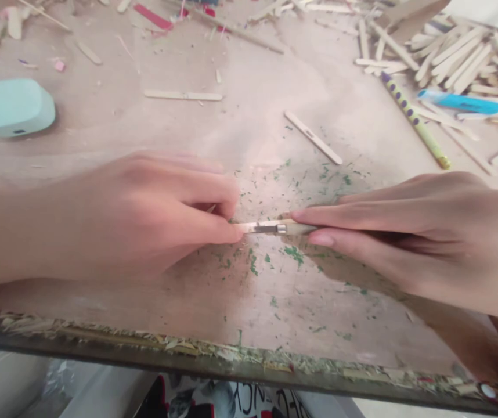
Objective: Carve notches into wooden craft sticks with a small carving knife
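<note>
In the middle of the view, my left hand pinches the left end of a thin wooden craft stick between thumb and fingers. Closed around a small craft knife, my right hand comes in from the right. The knife's narrow dark blade lies along the stick, pointing left toward my left thumb. A fingertip of the right hand rests by the stick's right end; whether it presses on it I cannot tell. Green shavings are scattered on the board around both hands.
Two loose craft sticks, one plain and one notched, lie beyond my hands. A mint-coloured case sits at left. At right are a dotted yellow pencil, a blue pen and a stick pile. Shavings line the front edge.
</note>
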A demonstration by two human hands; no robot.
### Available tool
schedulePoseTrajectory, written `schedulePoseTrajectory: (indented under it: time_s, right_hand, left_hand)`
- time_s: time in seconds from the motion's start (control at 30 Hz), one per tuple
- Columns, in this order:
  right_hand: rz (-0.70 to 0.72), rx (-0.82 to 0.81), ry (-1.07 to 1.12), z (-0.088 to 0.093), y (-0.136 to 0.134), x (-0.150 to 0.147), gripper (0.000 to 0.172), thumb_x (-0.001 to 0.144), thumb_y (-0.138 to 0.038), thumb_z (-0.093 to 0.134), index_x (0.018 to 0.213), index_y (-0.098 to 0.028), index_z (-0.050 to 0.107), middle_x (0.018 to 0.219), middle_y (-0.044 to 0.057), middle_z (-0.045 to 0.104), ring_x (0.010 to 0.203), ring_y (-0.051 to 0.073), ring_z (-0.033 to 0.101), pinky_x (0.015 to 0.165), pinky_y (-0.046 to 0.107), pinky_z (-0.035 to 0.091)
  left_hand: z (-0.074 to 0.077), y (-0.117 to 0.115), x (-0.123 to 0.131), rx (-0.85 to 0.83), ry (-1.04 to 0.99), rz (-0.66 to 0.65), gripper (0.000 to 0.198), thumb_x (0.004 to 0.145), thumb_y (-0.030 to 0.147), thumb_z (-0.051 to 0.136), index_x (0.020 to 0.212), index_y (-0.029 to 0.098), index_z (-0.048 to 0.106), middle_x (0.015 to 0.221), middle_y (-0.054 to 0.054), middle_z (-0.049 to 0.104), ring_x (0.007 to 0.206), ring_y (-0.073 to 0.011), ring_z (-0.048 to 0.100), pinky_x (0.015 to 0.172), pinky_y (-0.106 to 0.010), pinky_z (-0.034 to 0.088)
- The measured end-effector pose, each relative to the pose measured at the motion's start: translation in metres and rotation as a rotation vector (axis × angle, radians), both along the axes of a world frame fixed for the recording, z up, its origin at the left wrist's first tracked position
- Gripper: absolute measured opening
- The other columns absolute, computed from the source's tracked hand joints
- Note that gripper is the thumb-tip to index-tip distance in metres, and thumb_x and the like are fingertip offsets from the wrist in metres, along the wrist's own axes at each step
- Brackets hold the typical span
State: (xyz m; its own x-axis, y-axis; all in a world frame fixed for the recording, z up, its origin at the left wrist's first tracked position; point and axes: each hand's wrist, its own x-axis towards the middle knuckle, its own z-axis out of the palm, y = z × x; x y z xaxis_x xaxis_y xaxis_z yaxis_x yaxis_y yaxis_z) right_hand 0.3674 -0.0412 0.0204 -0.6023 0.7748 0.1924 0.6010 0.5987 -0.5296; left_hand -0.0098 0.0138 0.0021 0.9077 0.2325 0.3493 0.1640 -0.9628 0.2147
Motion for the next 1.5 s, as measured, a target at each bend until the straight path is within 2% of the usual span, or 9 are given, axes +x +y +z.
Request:
schedulePoseTrajectory:
  time_s: [0.3, 0.4, 0.5, 0.63, 0.73, 0.83, 1.0, 1.23, 1.5]
  right_hand:
    - [0.017, 0.051, 0.017, -0.004, -0.001, 0.016, 0.026, 0.109, -0.062, 0.105, 0.129, -0.046, 0.101, 0.104, 0.000, 0.095, 0.096, 0.029, 0.094, 0.069, 0.037, 0.076]
    - [0.042, 0.024, 0.014, 0.004, 0.003, 0.005, 0.014, 0.121, -0.054, 0.092, 0.123, -0.043, 0.101, 0.099, -0.002, 0.094, 0.093, 0.026, 0.095, 0.068, 0.034, 0.074]
    - [0.125, -0.041, -0.006, 0.011, 0.007, -0.007, 0.029, 0.134, -0.039, 0.073, 0.119, -0.034, 0.097, 0.099, -0.002, 0.095, 0.089, 0.021, 0.095, 0.064, 0.029, 0.069]
    - [0.156, -0.105, 0.012, 0.010, 0.010, -0.014, 0.029, 0.135, -0.040, 0.071, 0.126, -0.029, 0.096, 0.107, 0.000, 0.099, 0.084, 0.018, 0.093, 0.065, 0.027, 0.068]
    - [0.078, -0.159, 0.037, 0.006, 0.008, -0.015, 0.024, 0.130, -0.050, 0.083, 0.133, -0.032, 0.098, 0.108, -0.001, 0.099, 0.078, 0.017, 0.091, 0.061, 0.026, 0.065]
    - [0.077, -0.166, 0.066, 0.005, 0.005, -0.016, 0.022, 0.127, -0.044, 0.088, 0.135, -0.026, 0.098, 0.112, 0.001, 0.100, 0.079, 0.016, 0.091, 0.063, 0.025, 0.065]
    - [0.117, -0.137, 0.069, 0.006, 0.004, -0.022, 0.017, 0.129, -0.037, 0.084, 0.134, -0.029, 0.098, 0.109, -0.001, 0.100, 0.076, 0.014, 0.091, 0.061, 0.025, 0.065]
    - [0.108, -0.071, 0.016, -0.002, 0.004, -0.022, 0.024, 0.132, -0.047, 0.079, 0.134, -0.033, 0.098, 0.103, 0.000, 0.098, 0.086, 0.022, 0.096, 0.062, 0.032, 0.072]
    - [0.138, -0.103, 0.054, 0.004, 0.005, -0.025, 0.020, 0.132, -0.045, 0.080, 0.134, -0.033, 0.097, 0.115, -0.002, 0.101, 0.093, 0.019, 0.098, 0.069, 0.029, 0.075]
  left_hand:
    - [-0.002, 0.006, -0.003, -0.024, 0.026, -0.029, 0.050, 0.133, 0.012, 0.039, 0.137, 0.029, 0.086, 0.122, 0.003, 0.089, 0.096, -0.0142, 0.085, 0.081, -0.031, 0.067]
    - [0.000, 0.005, -0.003, -0.088, -0.003, 0.022, 0.055, 0.124, 0.008, 0.041, 0.126, 0.030, 0.090, 0.116, 0.008, 0.084, 0.091, -0.0096, 0.081, 0.078, -0.024, 0.062]
    - [0.000, 0.003, 0.001, -0.120, -0.029, 0.103, 0.059, 0.117, 0.002, 0.040, 0.118, 0.030, 0.092, 0.116, 0.009, 0.082, 0.093, -0.0081, 0.082, 0.080, -0.022, 0.061]
    - [-0.005, 0.003, 0.005, -0.076, -0.106, 0.033, 0.052, 0.119, 0.000, 0.044, 0.121, 0.029, 0.087, 0.124, 0.004, 0.092, 0.104, -0.0157, 0.089, 0.086, -0.031, 0.071]
    - [-0.007, 0.003, 0.005, -0.059, -0.099, 0.024, 0.048, 0.124, -0.001, 0.046, 0.124, 0.027, 0.084, 0.133, 0.003, 0.095, 0.116, -0.0167, 0.092, 0.099, -0.033, 0.076]
    - [-0.004, 0.002, 0.006, -0.032, -0.055, 0.013, 0.046, 0.130, 0.003, 0.045, 0.131, 0.024, 0.086, 0.138, 0.001, 0.095, 0.125, -0.0175, 0.093, 0.108, -0.034, 0.079]
    - [-0.002, 0.003, 0.009, -0.019, -0.060, 0.007, 0.049, 0.131, 0.004, 0.042, 0.126, 0.023, 0.087, 0.135, 0.000, 0.095, 0.115, -0.0164, 0.094, 0.099, -0.033, 0.080]
    - [-0.005, 0.004, 0.013, -0.038, -0.040, 0.005, 0.049, 0.133, 0.006, 0.041, 0.121, 0.022, 0.086, 0.135, 0.001, 0.094, 0.115, -0.0159, 0.093, 0.100, -0.030, 0.079]
    - [-0.001, 0.003, 0.010, 0.015, -0.047, -0.007, 0.049, 0.133, 0.007, 0.042, 0.124, 0.020, 0.088, 0.133, -0.001, 0.093, 0.111, -0.0157, 0.093, 0.097, -0.032, 0.080]
